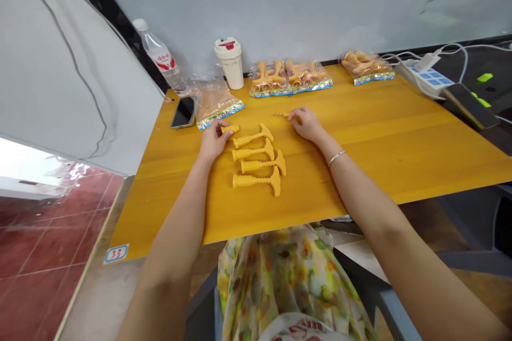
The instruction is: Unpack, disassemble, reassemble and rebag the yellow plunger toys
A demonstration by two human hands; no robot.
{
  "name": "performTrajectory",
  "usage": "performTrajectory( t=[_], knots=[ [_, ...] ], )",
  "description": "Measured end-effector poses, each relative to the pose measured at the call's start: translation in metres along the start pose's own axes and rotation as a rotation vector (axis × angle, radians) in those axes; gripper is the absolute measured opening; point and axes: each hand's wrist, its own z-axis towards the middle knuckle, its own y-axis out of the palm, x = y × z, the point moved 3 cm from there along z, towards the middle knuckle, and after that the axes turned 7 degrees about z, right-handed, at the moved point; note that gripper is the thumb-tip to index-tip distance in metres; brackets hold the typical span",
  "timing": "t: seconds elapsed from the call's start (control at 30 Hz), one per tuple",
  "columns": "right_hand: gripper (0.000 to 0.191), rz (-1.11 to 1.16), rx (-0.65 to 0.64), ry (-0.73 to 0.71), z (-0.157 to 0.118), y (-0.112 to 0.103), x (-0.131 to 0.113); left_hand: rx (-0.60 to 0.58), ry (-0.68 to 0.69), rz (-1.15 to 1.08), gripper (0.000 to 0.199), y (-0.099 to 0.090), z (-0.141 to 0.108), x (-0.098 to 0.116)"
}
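My left hand (215, 138) is closed on a short yellow sleeve (230, 128), held between thumb and fingers above the table's left half. Further right, my right hand (305, 122) pinches a small tool by its yellow end, with a thin metal spiral (278, 114) pointing left toward the sleeve. The two pieces are apart. Several yellow T-shaped tools lie in a column between my forearms, handles to the right; the top one (253, 137) is nearest my left hand and the bottom one (258, 180) is closest to me.
Behind my hands stand a white cup (231, 64) and a bottle (162, 58). A phone (184, 112) lies beside a clear bag (216, 100). Bags of yellow tools (290, 77) line the back, another bag (366, 66) further right. A power strip (432, 77) with cables sits at the right.
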Motion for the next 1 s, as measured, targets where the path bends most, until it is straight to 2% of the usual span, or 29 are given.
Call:
performTrajectory(
  t=[0.1, 0.27, 0.57, 0.7, 0.87, 1.0],
  knots=[
    [0.03, -0.038, -0.017, 0.063, 0.0, 0.001, 0.003, 0.032, 0.031, 0.063, 0.026, 0.0, 0.0, 0.002],
    [0.038, -0.057, 0.011, 0.139, -0.004, -0.001, 0.004, 0.05, 0.052, 0.051, 0.032, 0.001, -0.001, 0.003],
    [0.039, -0.047, 0.031, 0.105, -0.006, -0.003, -0.003, 0.06, 0.059, 0.092, 0.036, -0.003, -0.004, 0.012],
    [0.036, -0.065, 0.03, 0.099, -0.007, -0.005, -0.008, 0.098, 0.152, 0.112, 0.035, -0.009, -0.007, 0.028],
    [0.033, -0.102, 0.053, 0.085, -0.006, -0.003, -0.009, -0.011, 0.289, 0.265, 0.03, -0.011, -0.011, 0.045],
    [0.03, -0.066, 0.116, 0.009, -0.004, 0.002, -0.008, -0.068, 0.283, 0.37, 0.034, -0.018, -0.009, 0.042]
  ],
)
